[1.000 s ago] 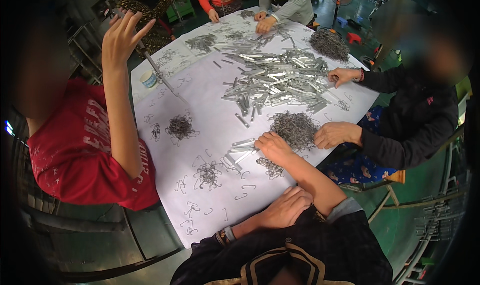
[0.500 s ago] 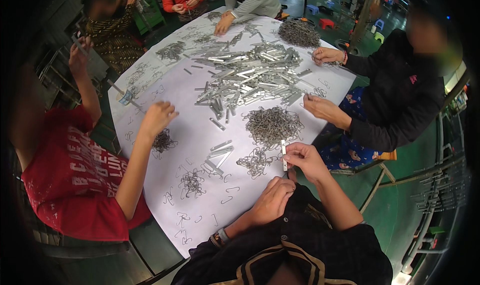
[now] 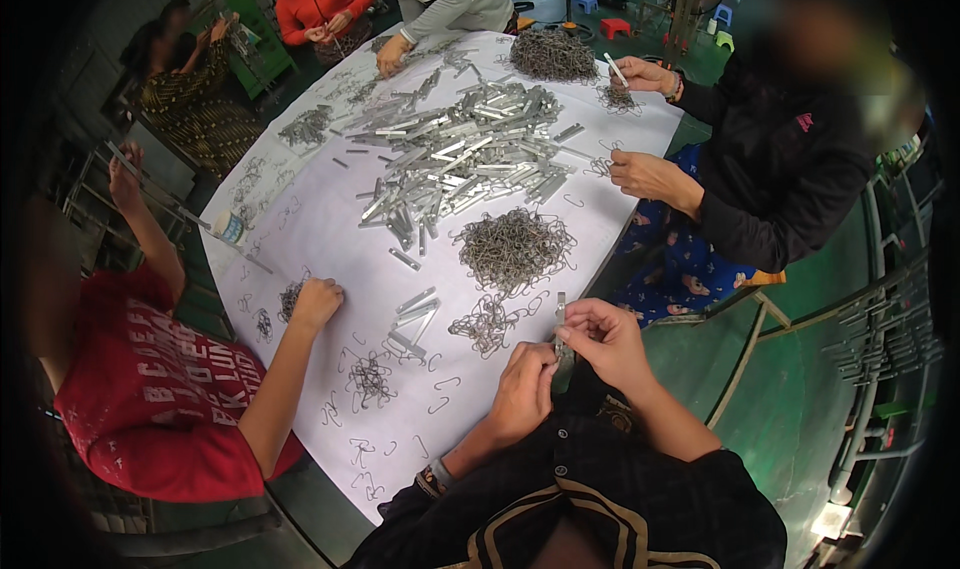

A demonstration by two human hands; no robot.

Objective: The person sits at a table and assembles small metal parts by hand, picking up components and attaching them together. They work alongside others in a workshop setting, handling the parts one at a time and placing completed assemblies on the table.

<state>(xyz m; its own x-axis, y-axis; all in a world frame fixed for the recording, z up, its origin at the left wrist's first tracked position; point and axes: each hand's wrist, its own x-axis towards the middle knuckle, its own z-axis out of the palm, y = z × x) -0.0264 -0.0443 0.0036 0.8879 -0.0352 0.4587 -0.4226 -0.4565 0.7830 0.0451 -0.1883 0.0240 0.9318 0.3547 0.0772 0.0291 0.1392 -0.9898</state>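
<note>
Upright between the thumb and fingers of my right hand (image 3: 608, 341) is a short flat metal bar (image 3: 561, 307), held near the table's front edge. My left hand (image 3: 522, 391) is closed, its fingertips pinched together by the bar's lower end; whatever they grip is too small and covered to make out. Just beyond my hands lie a small pile of bent wire hooks (image 3: 484, 326) and a larger hook pile (image 3: 515, 252). A few loose metal bars (image 3: 416, 322) rest to the left of the small pile.
A big heap of metal bars (image 3: 465, 154) covers the middle of the white-topped table (image 3: 310, 224). More hooks (image 3: 370, 379) are scattered at the left front. A co-worker in red (image 3: 165, 389) sits left, one in black (image 3: 800, 159) right; others work at the far side.
My left hand has risen from the table edge to the bar's lower end. The view has shifted slightly. The left co-worker's hand has lowered to the hooks; the right co-worker now holds up a bar.
</note>
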